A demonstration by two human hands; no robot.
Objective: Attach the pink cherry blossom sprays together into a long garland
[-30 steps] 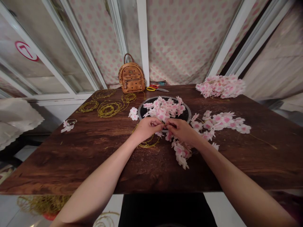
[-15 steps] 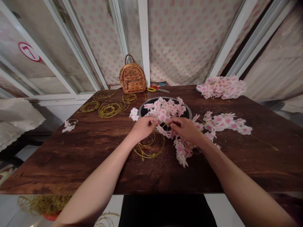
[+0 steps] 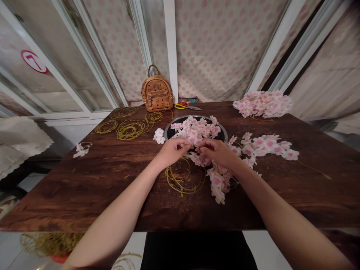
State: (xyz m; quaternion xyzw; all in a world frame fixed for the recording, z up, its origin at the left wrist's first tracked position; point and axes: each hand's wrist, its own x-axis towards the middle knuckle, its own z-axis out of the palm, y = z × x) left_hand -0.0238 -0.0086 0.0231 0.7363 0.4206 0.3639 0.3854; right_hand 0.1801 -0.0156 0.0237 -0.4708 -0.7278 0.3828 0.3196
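Note:
My left hand [image 3: 174,150] and my right hand [image 3: 216,150] are close together over the near edge of a dark round inset [image 3: 169,131]. Both are closed in a pinch on a thin yellow-green artificial vine stem, mostly hidden by the fingers. Below my left hand hangs a looped stretch of the vine [image 3: 187,192], lying on the table. Pink and white artificial blossoms [image 3: 218,183] hang below my right hand. Just beyond the fingers a heap of loose blossoms [image 3: 194,128] lies on the inset. A flowered branch [image 3: 270,145] rests right of my right hand.
Coiled bare vines [image 3: 131,129] lie at the back left of the wooden table [image 3: 107,187], near a brown backpack [image 3: 157,93]. Yellow-handled scissors [image 3: 188,107] lie behind the inset. A blossom bunch [image 3: 263,104] sits at the back right; a small sprig [image 3: 81,150] lies far left.
My fingers have drawn slightly closer together. The looped vine has shifted right and toward me, and the blossoms hanging under my right hand have swung slightly lower.

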